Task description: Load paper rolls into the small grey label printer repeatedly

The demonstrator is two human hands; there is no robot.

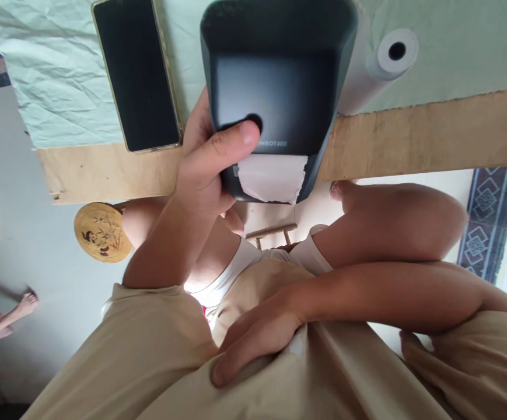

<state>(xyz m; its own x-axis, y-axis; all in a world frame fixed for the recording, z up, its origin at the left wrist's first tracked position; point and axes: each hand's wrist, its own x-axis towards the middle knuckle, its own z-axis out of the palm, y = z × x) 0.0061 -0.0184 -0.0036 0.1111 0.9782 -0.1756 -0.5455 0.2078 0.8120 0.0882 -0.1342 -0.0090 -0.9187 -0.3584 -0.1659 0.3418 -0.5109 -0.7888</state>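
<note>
While the view looks down past the person's chest, the scene sorts as follows.

Left hand: the left hand point(212, 169) is wrapped around the near end of a dark printer point(275, 87), thumb laid across its top face beside a round button, fingers hidden underneath.
Printer: it stands at the bench point(411, 137) edge, partly overhanging it; a torn strip of white paper point(273, 178) sticks out of its slot just beside the thumb.
Printer contents: its body is shut, so whether a roll sits inside cannot be told.
Right hand: the right hand point(257, 341) lies flat on the beige shirt point(157, 350), fingers loosely together, gripping nothing, well apart from the printer.
Paper roll: a white paper roll point(380, 67) lies on its side on the bench, touching the printer's side away from the left hand.
Phone: a dark-screened phone point(137, 73) lies flat on the pale cloth point(60, 87), just beyond the left hand, on the printer's other side.
Stool: a round wooden stool point(102, 232) stands on the floor below the bench.
</note>
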